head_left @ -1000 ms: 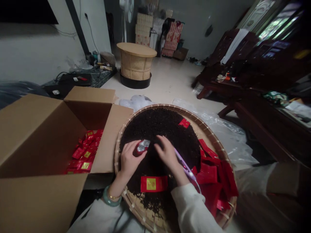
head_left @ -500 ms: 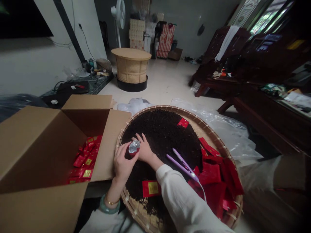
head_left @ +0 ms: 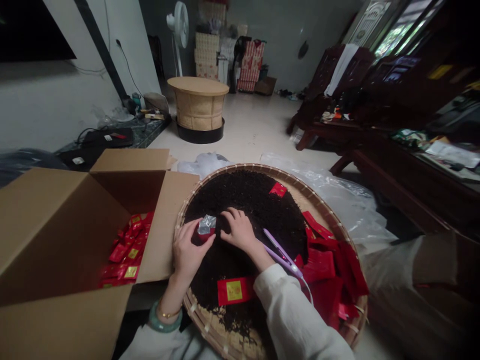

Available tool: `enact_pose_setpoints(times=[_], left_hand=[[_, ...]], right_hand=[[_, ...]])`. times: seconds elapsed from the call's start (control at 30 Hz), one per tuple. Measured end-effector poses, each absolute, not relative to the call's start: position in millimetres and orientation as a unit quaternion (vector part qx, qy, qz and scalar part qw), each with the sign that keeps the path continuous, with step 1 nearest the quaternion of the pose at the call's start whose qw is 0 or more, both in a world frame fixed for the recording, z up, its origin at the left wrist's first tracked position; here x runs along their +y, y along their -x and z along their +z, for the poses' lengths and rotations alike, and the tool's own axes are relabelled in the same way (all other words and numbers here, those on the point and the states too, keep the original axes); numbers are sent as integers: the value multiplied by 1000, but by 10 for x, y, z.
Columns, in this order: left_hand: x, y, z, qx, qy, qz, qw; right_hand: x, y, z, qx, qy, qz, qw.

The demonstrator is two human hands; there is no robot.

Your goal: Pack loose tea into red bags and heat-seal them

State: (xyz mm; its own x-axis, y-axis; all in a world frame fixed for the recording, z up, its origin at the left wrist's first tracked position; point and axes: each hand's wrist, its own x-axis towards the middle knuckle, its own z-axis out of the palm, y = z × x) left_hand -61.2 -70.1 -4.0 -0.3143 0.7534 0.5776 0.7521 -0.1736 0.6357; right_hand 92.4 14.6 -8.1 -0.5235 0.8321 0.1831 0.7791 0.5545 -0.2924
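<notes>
My left hand [head_left: 190, 248] grips a small red packet [head_left: 206, 235] between thumb and fingers; its mouth gapes upward, showing a silver lining. Just right of it, my right hand [head_left: 240, 230] is over the dark loose tea leaves [head_left: 243, 192], fingers apart and nothing visible in them. The leaves cover much of a round woven bamboo tray [head_left: 300, 187]. Beside my right forearm lies a purple flat iron [head_left: 281, 250] with a white cord. A red packet with a yellow label [head_left: 234, 291] rests nearer me, and another small red packet [head_left: 278, 189] sits on the leaves' far side.
Flat red pouches [head_left: 324, 270] pile up along the tray's right side. To the left stands an open cardboard box [head_left: 48, 200] holding many red packets [head_left: 131, 250]. Clear plastic sheeting [head_left: 337, 195] lies behind the tray. Farther off are a round woven stand [head_left: 198, 107] and dark wooden furniture [head_left: 408, 175].
My right hand has moved right, away from the packet in my left hand, and now shows separately from it. The left hand still holds the packet. The whole view has shifted slightly.
</notes>
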Motion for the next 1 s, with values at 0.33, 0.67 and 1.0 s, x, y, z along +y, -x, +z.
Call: enact_pose_setpoints(times=[0.33, 0.67, 1.0], left_hand=[[-676, 533, -105, 640, -600, 480, 3], [-640, 507, -168, 642, -604, 472, 10], [-656, 442, -89, 623, -645, 441, 35]], right_hand=[[39, -1063, 53, -865, 476, 134, 90], [-12, -1033, -72, -859, 469, 174, 107], [49, -1577, 180, -734, 421, 412, 338]])
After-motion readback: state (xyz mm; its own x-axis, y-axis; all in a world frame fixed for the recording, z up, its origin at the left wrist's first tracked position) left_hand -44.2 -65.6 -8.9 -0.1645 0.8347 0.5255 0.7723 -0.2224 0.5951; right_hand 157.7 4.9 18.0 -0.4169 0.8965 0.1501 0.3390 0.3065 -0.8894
